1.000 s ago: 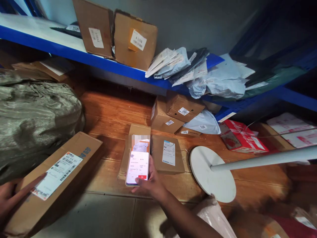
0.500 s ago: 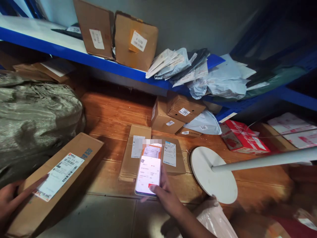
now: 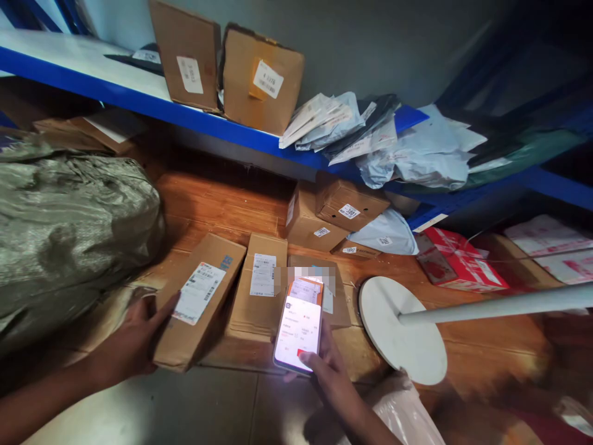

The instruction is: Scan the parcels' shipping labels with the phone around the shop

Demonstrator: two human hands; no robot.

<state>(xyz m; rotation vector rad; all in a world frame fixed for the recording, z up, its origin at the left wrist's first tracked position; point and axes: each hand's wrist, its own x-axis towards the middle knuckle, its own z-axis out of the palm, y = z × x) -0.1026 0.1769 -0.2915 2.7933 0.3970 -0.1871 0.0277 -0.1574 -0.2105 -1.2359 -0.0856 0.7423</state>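
Observation:
My left hand (image 3: 141, 330) grips the near left end of a long cardboard box (image 3: 178, 343), one finger lying along its top beside a white shipping label (image 3: 199, 293). In my right hand (image 3: 327, 358) is a smartphone (image 3: 296, 334) with a lit screen, held upright over the floor. The thumb rests at a red button low on the screen. Just right of the held box lies a flat cardboard box (image 3: 252, 315) with its own label. Another cardboard box (image 3: 340, 309) sits behind the phone, partly hidden by it.
A blue-edged shelf (image 3: 139, 102) bears upright boxes and a row of mailer bags (image 3: 417, 148). Beneath it are stacked boxes (image 3: 306, 225) and a red carton (image 3: 458, 262). A white round base with a pole (image 3: 393, 346) stands right; a large woven sack (image 3: 78, 216) bulges at left.
My left hand has brought the long box rightward and farther from me, close beside the flat box. The phone has shifted slightly right in view, still in my right hand.

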